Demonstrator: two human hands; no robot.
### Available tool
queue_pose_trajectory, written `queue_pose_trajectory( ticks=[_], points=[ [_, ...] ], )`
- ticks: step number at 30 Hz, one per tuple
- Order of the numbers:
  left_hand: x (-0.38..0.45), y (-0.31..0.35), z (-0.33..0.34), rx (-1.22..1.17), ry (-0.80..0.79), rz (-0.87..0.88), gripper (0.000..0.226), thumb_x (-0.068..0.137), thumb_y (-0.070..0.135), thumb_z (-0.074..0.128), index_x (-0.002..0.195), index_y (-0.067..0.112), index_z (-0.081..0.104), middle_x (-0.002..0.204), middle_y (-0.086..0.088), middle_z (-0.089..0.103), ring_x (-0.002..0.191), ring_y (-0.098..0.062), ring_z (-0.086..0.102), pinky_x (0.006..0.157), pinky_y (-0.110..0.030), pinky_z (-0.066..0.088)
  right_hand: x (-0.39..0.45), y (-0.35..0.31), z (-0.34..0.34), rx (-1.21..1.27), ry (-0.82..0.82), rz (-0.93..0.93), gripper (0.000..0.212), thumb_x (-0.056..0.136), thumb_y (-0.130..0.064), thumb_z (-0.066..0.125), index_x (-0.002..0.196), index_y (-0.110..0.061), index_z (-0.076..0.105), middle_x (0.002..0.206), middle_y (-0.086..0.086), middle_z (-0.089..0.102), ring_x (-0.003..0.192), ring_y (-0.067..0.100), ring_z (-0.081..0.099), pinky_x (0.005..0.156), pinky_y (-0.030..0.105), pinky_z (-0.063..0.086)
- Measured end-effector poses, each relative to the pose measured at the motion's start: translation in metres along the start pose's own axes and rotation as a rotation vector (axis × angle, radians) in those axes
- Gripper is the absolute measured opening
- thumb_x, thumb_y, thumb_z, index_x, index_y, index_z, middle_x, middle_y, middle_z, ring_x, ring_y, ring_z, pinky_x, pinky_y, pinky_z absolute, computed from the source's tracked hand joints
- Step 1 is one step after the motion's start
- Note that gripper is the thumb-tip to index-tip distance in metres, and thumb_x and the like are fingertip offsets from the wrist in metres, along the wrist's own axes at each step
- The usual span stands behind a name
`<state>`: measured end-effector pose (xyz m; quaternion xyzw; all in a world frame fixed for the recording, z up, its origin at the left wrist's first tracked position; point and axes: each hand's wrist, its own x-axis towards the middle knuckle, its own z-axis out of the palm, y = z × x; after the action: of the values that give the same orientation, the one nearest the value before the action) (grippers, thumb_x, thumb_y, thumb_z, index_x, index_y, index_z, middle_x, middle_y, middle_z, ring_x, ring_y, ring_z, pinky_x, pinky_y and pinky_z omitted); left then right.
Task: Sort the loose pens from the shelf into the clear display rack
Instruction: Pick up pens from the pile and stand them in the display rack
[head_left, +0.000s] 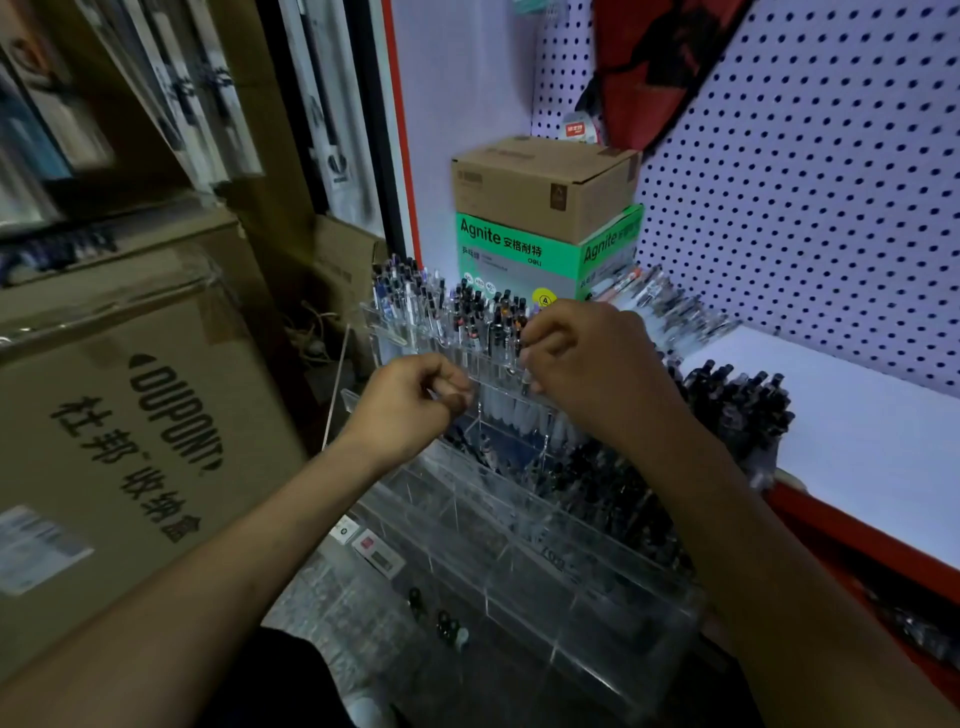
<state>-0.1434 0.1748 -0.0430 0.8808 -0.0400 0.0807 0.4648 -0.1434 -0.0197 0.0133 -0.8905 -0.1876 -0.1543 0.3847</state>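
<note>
Both hands are up at the clear display rack (519, 519), which is a stepped acrylic thing with rows of slots. The left hand (410, 402) is curled nearly closed, thumb against fingertips, right at the front edge of a middle row; I honestly can't tell if there's anything pinched in there. The right hand (587, 364) is just beside it, a bit higher, fingers bent tight around what looks like a pen (525, 378) with its pale tip poking down toward a slot. It's half hidden by the fingers, so take that loosely.

Just beyond both hands, the back rows of the rack are packed with upright pens (452, 306). To the right of the right hand there's a heap of loose dark pens (737, 400) lying on the white shelf (857, 447), close to the wrist. Past the hands sits a green and grey box (540, 260) with a plain cardboard box (540, 187) on top. Left of the left hand is a big brown carton (130, 415).
</note>
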Motion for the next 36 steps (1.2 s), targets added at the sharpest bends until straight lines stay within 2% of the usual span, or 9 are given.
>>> queue_pose_trajectory(
  ticks=[5, 9, 13, 18, 23, 27, 28, 31, 36],
  points=[
    [-0.009, 0.029, -0.008, -0.149, 0.014, 0.06, 0.009, 0.086, 0.003, 0.07, 0.092, 0.009, 0.067, 0.076, -0.017, 0.065, 0.058, -0.011, 0.055, 0.056, -0.02, 0.049, -0.004, -0.004, -0.026, -0.005, 0.081, -0.031, 0.007, 0.086, -0.018, 0.069, 0.091, -0.016, 0.074, 0.076, -0.006, 0.071, 0.065, 0.001, 0.066, 0.077, 0.029, 0.058],
    [-0.013, 0.066, -0.008, -0.258, 0.023, 0.155, 0.013, 0.086, 0.003, 0.069, 0.093, 0.013, 0.067, 0.078, -0.028, 0.062, 0.062, -0.02, 0.055, 0.058, -0.021, 0.05, -0.006, 0.002, -0.05, 0.023, 0.161, -0.029, 0.006, 0.085, -0.02, 0.072, 0.09, -0.02, 0.074, 0.076, -0.01, 0.07, 0.069, 0.001, 0.066, 0.077, 0.027, 0.057],
    [0.001, 0.102, 0.005, -0.359, -0.023, 0.203, 0.007, 0.086, 0.004, 0.07, 0.091, 0.009, 0.069, 0.083, -0.033, 0.062, 0.065, -0.026, 0.053, 0.06, -0.027, 0.047, -0.002, 0.017, -0.079, -0.046, 0.247, -0.03, 0.012, 0.088, -0.01, 0.066, 0.088, -0.018, 0.074, 0.074, -0.014, 0.065, 0.07, 0.013, 0.065, 0.073, 0.039, 0.055],
    [0.038, 0.134, 0.03, -0.325, -0.142, 0.209, 0.007, 0.086, 0.013, 0.072, 0.091, 0.009, 0.071, 0.088, -0.035, 0.063, 0.068, -0.024, 0.054, 0.062, -0.031, 0.043, 0.014, 0.042, -0.113, 0.017, 0.194, 0.188, 0.013, 0.092, -0.021, 0.067, 0.083, -0.03, 0.065, 0.079, 0.01, 0.069, 0.082, 0.033, 0.065, 0.075, 0.046, 0.055],
    [0.085, 0.149, 0.064, -0.146, -0.243, 0.227, 0.006, 0.087, 0.015, 0.071, 0.089, 0.009, 0.072, 0.075, -0.025, 0.062, 0.063, -0.017, 0.055, 0.055, -0.02, 0.043, 0.026, 0.098, -0.118, -0.059, 0.202, 0.313, 0.011, 0.094, -0.016, 0.061, 0.087, -0.022, 0.068, 0.076, -0.007, 0.064, 0.071, 0.015, 0.059, 0.07, 0.03, 0.046],
    [0.13, 0.152, 0.102, 0.141, -0.327, 0.252, 0.009, 0.088, 0.012, 0.069, 0.081, 0.007, 0.073, 0.059, 0.006, 0.061, 0.042, 0.004, 0.05, 0.046, -0.012, 0.041, 0.017, 0.148, -0.108, -0.168, 0.11, 0.401, 0.017, 0.097, -0.013, 0.056, 0.093, -0.014, 0.072, 0.083, -0.002, 0.06, 0.075, 0.017, 0.056, 0.074, 0.029, 0.044],
    [0.14, 0.153, 0.113, 0.215, -0.372, 0.264, 0.011, 0.089, 0.011, 0.067, 0.078, 0.007, 0.071, 0.059, 0.006, 0.061, 0.043, 0.004, 0.052, 0.048, -0.012, 0.044, 0.015, 0.159, -0.106, -0.155, 0.102, 0.424, 0.015, 0.096, -0.013, 0.058, 0.092, -0.014, 0.072, 0.085, 0.001, 0.063, 0.078, 0.019, 0.059, 0.076, 0.031, 0.047],
    [0.169, 0.157, 0.144, 0.466, -0.46, 0.264, 0.012, 0.085, 0.01, 0.064, 0.074, 0.012, 0.065, 0.069, -0.01, 0.062, 0.055, -0.017, 0.052, 0.061, -0.032, 0.055, 0.013, 0.188, -0.101, -0.105, 0.075, 0.509, 0.009, 0.091, -0.013, 0.063, 0.091, -0.018, 0.071, 0.096, 0.008, 0.072, 0.085, 0.022, 0.066, 0.083, 0.035, 0.054],
    [0.195, 0.162, 0.176, 0.681, -0.447, 0.239, 0.012, 0.085, 0.014, 0.067, 0.085, 0.002, 0.072, 0.079, -0.013, 0.072, 0.06, -0.02, 0.063, 0.063, -0.032, 0.059, 0.015, 0.216, -0.097, -0.078, 0.137, 0.569, 0.022, 0.093, -0.011, 0.057, 0.108, -0.015, 0.072, 0.113, 0.005, 0.069, 0.088, 0.013, 0.058, 0.079, 0.023, 0.046]
  ],
)
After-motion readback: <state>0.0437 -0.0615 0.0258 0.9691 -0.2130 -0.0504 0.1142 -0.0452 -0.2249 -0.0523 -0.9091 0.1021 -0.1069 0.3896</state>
